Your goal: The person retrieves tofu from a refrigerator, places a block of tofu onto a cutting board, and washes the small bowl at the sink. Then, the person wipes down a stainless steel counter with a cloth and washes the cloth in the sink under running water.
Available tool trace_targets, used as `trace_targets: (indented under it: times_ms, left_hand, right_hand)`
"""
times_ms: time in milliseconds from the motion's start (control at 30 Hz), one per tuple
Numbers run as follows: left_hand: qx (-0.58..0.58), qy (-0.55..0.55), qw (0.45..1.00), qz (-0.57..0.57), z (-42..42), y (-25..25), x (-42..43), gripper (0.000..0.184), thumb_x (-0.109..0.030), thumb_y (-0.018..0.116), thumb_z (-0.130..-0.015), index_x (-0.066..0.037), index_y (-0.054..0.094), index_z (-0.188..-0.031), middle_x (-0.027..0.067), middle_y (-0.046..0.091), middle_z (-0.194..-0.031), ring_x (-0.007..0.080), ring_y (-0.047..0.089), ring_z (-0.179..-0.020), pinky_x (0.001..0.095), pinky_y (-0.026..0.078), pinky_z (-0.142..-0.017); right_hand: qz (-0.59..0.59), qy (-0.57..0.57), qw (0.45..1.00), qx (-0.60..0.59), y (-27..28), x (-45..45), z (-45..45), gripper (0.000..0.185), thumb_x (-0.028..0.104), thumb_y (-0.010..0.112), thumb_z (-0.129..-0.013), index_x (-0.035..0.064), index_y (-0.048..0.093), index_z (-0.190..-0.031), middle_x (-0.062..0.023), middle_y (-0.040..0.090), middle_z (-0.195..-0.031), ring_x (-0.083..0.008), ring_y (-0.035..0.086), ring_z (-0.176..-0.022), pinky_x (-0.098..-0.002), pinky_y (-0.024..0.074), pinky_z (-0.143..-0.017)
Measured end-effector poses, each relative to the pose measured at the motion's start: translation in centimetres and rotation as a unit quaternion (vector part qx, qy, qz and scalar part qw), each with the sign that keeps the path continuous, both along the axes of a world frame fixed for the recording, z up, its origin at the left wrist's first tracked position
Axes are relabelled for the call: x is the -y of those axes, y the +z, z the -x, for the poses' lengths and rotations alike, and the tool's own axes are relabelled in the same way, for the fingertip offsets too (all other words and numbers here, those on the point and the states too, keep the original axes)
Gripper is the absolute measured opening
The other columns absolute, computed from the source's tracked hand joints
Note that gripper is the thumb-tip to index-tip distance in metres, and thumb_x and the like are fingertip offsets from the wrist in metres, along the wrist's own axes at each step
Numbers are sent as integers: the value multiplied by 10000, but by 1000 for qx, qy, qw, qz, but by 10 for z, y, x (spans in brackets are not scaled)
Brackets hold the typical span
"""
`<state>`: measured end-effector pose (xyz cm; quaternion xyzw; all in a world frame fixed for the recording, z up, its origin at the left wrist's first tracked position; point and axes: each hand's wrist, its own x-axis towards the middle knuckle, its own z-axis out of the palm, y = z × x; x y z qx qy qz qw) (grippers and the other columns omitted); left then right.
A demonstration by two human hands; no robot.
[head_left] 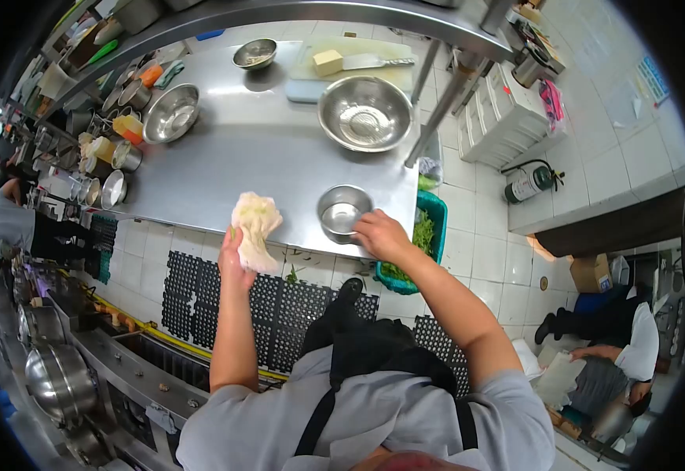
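A pale, limp, whitish piece [256, 228], perhaps dough or raw meat, hangs from my left hand [235, 265] at the front edge of the steel table [240, 169]. My left fingers are wrapped round its left side. To the right, my right hand [380, 235] has its fingers pinched at the right rim of a small steel bowl [344, 210]. The bowl stands upright near the table's front edge and looks empty inside.
A large steel bowl [365, 115], another bowl [171, 115] and a small one [255, 54] stand farther back. A knife [366, 62] and a yellow block [327, 63] lie on a cutting board [311, 76]. Below right is a green basket [439, 206] of leaves. Other people [639, 345] are at both sides.
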<state>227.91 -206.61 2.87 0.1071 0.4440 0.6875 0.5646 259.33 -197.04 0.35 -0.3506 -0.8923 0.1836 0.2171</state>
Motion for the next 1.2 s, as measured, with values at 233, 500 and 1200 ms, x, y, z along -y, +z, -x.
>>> trace_targets:
  times_ms: [233, 500, 1200]
  left_hand:
    - [20, -12, 999, 34, 6, -10, 25, 483, -203, 514, -965, -59, 363, -1400, 132, 530, -1300, 261, 551, -1146, 383, 462, -940]
    - [104, -221, 969, -42, -75, -6, -35, 491, -173, 477, -969, -45, 328, -1419, 146, 500, -1334, 267, 521, -1198, 383, 431, -993]
    - [67, -916, 396, 19, -743, 19, 214, 532, 55, 584, -842, -56, 444, -1343, 118, 536, -1285, 264, 542, -1169, 425, 442, -1015]
  right_hand:
    - [21, -113, 988, -106, 23, -70, 112, 295, 161, 623, -850, 119, 629, -1141, -89, 615, -1173, -316, 627, -890, -383, 525, -779]
    - [533, -71, 810, -233, -8, -2, 15, 373, 278, 545, -956, 33, 531, -1237, -124, 669, -1054, -169, 663, -813, -296, 531, -682]
    - [-194, -646, 322, -665, 29, 508, -408, 255, 122, 563, -947, -45, 595, -1137, -67, 645, -1077, -145, 599, -1007, -284, 466, -900]
